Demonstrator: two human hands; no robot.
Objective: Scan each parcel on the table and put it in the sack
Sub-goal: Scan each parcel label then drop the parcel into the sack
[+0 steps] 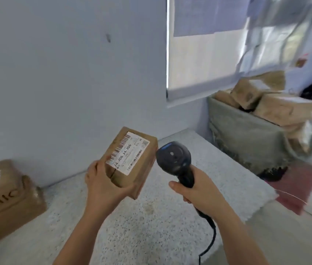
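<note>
My left hand [101, 184] grips a small brown cardboard parcel [141, 150] from below, lifted above the table with its white barcode label facing up. My right hand [199, 190] grips the handle of a black barcode scanner [174, 159], whose head is just right of the parcel, close to its edge. The scanner's black cable hangs down past my right forearm. The grey-green sack [246, 138] stands to the right beyond the table, filled with several brown parcels that stick out of its top.
A larger brown parcel [4, 201] lies at the left on the speckled white table [151, 226], against the pale wall. The table's right edge drops off toward a red mat [294, 186] on the floor under the sack. A window is behind the sack.
</note>
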